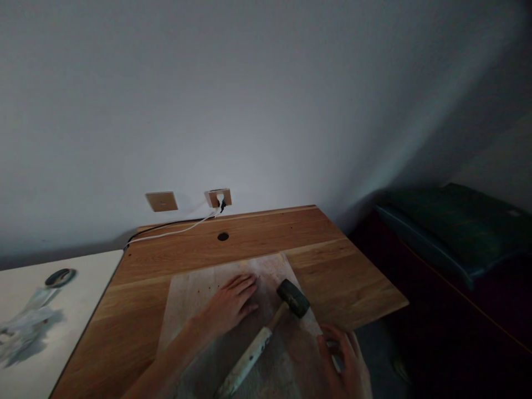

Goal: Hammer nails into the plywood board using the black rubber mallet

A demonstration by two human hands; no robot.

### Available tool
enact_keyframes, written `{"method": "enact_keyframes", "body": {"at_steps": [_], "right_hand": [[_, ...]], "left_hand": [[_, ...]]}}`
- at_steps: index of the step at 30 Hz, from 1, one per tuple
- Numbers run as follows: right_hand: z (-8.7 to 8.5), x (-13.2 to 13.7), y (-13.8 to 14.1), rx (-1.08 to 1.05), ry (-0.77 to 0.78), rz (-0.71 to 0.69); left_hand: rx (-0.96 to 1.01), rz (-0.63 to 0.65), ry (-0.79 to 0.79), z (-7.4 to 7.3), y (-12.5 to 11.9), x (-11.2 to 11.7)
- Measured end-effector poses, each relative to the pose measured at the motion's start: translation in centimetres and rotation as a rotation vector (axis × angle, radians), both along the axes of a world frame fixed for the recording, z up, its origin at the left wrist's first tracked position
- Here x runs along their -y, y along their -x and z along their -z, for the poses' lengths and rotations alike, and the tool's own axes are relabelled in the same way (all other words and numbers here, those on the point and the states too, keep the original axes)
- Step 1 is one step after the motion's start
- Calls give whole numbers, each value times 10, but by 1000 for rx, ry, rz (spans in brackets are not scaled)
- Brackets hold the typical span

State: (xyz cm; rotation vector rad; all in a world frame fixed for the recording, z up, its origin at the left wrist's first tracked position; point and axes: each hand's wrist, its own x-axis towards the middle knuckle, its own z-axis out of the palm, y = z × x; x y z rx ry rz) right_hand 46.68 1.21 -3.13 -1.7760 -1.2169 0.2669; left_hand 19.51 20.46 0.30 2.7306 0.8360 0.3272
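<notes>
A grey-white flat board [195, 310] lies on the wooden table. My left hand [233, 302] rests palm down on its upper part, fingers stretched out and holding nothing. Right of that hand lies a rubber mallet [249, 357] with a black head and a worn white handle, its head by the board's right edge and its handle slanting toward me. Neither hand touches it. At the board's right edge is my right hand [347, 360], thumb and fingers curled together. A small pale bit shows between them, too dim to name.
The wooden table [332, 260] meets a wall and has a round cable hole [223, 236]. Cables run from a wall socket [220, 198] along its back edge. On a white surface [78, 299] at left lie a tape roll [60, 277] and clear plastic bags [29, 327]. A dark cushion [461, 227] is at right.
</notes>
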Motion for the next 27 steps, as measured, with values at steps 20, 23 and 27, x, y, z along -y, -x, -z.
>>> {"method": "enact_keyframes", "body": {"at_steps": [20,23,27], "right_hand": [[-31,-22,70,-163,165,-221],[-36,-21,66,-161,248,-247],[-33,-19,60,-124,211,-251]], "left_hand": [[106,-358,31,6,103,32],[106,-390,100,1,113,25],[90,-424,144,7,124,29]]}}
